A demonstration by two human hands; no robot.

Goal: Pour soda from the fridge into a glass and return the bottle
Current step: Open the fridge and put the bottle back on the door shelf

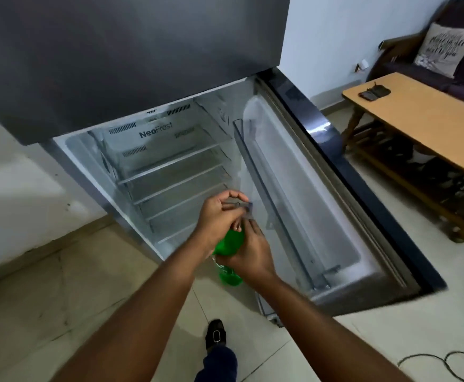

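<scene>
A green soda bottle is held in front of the open fridge, roughly level with its lower shelves. My right hand is wrapped around the bottle's middle, and the green base shows below it. My left hand is closed over the bottle's top, its fingers curled there and hiding the cap. No glass is in view. The fridge shelves hold nothing that I can see.
The fridge door stands wide open to the right, its door bins showing nothing inside. Beyond it is a wooden table with a dark case, and a sofa with a cushion. My shoe is on the tiled floor, and a cable lies at the lower right.
</scene>
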